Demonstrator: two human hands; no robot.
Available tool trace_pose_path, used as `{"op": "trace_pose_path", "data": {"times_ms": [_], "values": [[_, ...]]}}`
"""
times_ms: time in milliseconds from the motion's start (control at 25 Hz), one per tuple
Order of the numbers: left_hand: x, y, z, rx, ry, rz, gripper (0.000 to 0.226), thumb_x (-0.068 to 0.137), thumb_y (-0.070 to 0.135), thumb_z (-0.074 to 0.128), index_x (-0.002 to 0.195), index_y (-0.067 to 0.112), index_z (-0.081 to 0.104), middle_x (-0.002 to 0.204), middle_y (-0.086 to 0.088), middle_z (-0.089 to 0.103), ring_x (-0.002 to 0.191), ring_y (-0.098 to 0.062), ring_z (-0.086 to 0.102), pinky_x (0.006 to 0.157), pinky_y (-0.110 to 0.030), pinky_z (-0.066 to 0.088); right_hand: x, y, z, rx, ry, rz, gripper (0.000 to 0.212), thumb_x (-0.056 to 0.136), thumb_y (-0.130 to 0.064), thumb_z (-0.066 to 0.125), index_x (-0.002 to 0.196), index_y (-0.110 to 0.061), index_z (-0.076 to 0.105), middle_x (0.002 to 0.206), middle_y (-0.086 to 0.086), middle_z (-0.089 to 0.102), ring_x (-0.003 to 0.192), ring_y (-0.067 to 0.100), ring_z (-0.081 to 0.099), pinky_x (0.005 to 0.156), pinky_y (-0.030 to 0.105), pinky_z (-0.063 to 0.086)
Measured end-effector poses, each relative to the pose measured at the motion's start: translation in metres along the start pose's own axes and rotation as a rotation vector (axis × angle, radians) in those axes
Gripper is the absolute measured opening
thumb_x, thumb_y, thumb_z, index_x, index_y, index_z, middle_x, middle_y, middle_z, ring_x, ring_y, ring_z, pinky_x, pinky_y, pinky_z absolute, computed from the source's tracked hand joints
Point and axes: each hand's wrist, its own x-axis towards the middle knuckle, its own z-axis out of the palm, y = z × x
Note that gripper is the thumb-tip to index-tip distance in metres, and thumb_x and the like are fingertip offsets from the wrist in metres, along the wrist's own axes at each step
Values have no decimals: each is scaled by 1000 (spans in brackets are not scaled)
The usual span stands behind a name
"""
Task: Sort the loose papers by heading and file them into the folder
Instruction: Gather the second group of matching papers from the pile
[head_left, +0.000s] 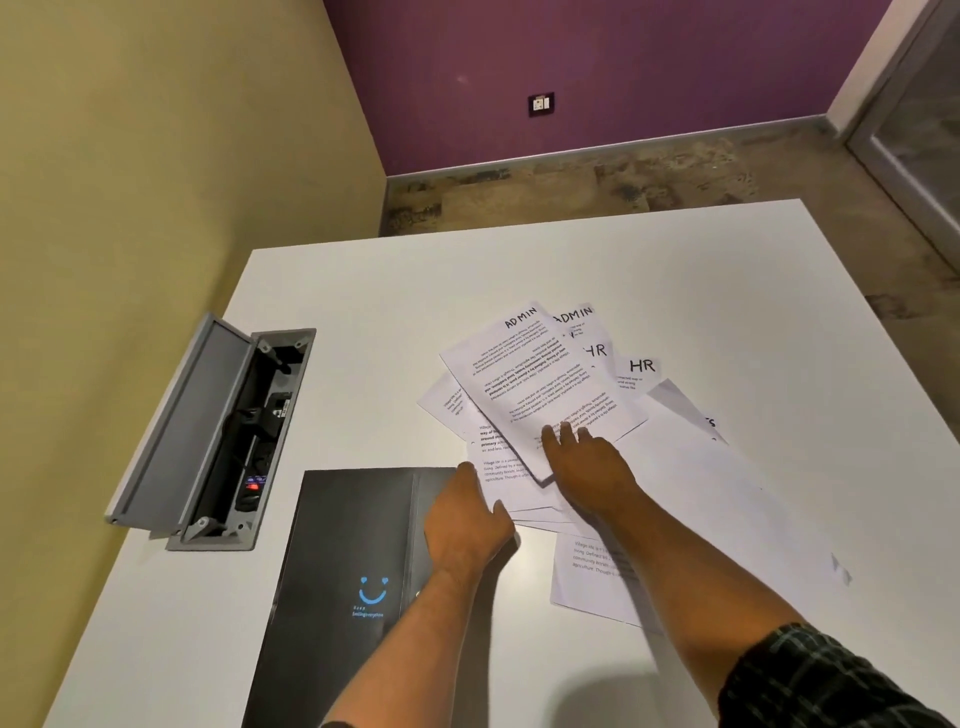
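Note:
Several loose white papers (540, 384) lie fanned out on the white table (395, 312). Handwritten headings read ADMIN on two sheets and HR on two more at the far ends. A black folder (343, 561) with a blue smiley lies shut at the near left, its right edge next to the pile. My right hand (587, 462) rests flat on the lower end of the top ADMIN sheet, fingers spread. My left hand (467, 519) lies at the pile's near-left edge, over the folder's corner, thumb touching the sheets. Whether it grips a sheet cannot be told.
An open grey cable box (208, 436) with sockets is sunk into the table at the left. A yellow wall runs along the left side. The table's far edge (519, 223) gives onto a stone floor and a purple wall.

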Motion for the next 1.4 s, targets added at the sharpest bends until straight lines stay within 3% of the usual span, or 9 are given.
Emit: {"op": "trace_pose_path", "data": {"times_ms": [200, 320, 560, 640, 720, 800, 920, 1120, 1400], "values": [[4, -1, 1, 89, -13, 9, 32, 81, 38, 55, 107, 20, 50, 102, 3, 64, 92, -22, 65, 73, -37, 57, -16, 14, -25, 404, 68, 210, 20, 91, -27, 57, 108, -22, 66, 103, 1, 72, 99, 30, 69, 72, 31, 55], [3, -2, -1, 60, -15, 5, 29, 83, 36, 54, 108, 19, 51, 104, 4, 64, 93, -23, 66, 74, -35, 56, -33, 11, -29, 496, 330, 334, 40, 95, -10, 53, 131, -25, 61, 106, 5, 75, 91, 34, 70, 77, 40, 59], [3, -12, 2, 29, -61, 14, 35, 89, 44, 59, 111, 18, 52, 112, 2, 60, 106, -22, 60, 79, -37, 53, -82, 4, -21, 793, 648, 628, 36, 106, -25, 45, 139, -22, 56, 91, 13, 74, 82, 37, 67, 74, 43, 57], [1, -12, 6, 30, -66, 13, 48, 89, 50, 62, 118, 13, 52, 119, -2, 55, 114, -24, 53, 83, -39, 53, -95, 4, -18, 696, 582, 651, 47, 103, -17, 47, 145, -36, 50, 81, 10, 71, 72, 36, 64, 66, 36, 52], [0, -8, 10, 58, -58, -30, 59, 88, 55, 63, 125, 10, 50, 128, -5, 49, 120, -26, 48, 88, -41, 51, -103, 6, -18, 557, 460, 640, 58, 99, -15, 49, 149, -45, 42, 93, 4, 73, 71, 31, 65, 64, 32, 50], [-3, -1, 15, 60, -46, -102, 66, 88, 56, 64, 131, 9, 47, 135, -7, 46, 125, -27, 46, 94, -44, 49, -110, 6, -18, 429, 307, 580, 70, 96, -20, 54, 154, -48, 27, 102, -3, 72, 74, 24, 67, 63, 29, 53], [-6, 11, 21, -18, -46, -222, 64, 85, 45, 72, 131, 9, 45, 133, -7, 51, 124, -29, 48, 96, -47, 49, -119, 6, -12, 361, 143, 538, 81, 92, -23, 52, 156, -50, 11, 91, -12, 68, 73, 15, 65, 63, 22, 48], [-1, 17, 24, -300, -38, -299, 41, 84, 20, 72, 117, 7, 52, 118, -12, 64, 107, -33, 64, 86, -46, 56, -120, 9, -6, 206, 31, 581, 81, 89, -21, 54, 158, -40, 15, 91, -11, 71, 81, 15, 69, 64, 24, 43], [1, 23, 11, -792, 157, -267, 17, 96, 27, 61, 96, 10, 62, 94, -5, 69, 87, -23, 66, 70, -28, 53, -100, 10, -15, 159, 59, 628, 74, 91, -17, 53, 157, -34, 25, 78, -8, 69, 70, 17, 66, 59, 25, 42]]}}
